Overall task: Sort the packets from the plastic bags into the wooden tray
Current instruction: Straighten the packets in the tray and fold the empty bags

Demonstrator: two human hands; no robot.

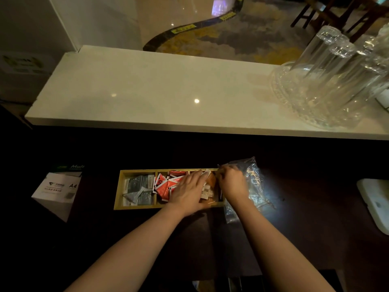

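A long wooden tray point(117, 190) with three compartments lies on the dark lower counter. Grey packets point(140, 189) fill its left compartment and red packets point(165, 185) the middle one. Pale and orange packets point(207, 187) lie in the right compartment, partly hidden under my hands. My left hand point(188, 189) rests flat, fingers apart, over the middle and right compartments. At the tray's right end my right hand point(232, 182) has its fingers curled at the edge of a crumpled clear plastic bag point(253, 182); what it grips is unclear.
A box of A4 paper point(56, 193) stands left of the tray. A white object point(373, 204) lies at the right edge. On the raised white counter point(147, 87) behind, upturned drinking glasses point(328, 70) stand on a glass tray at the right.
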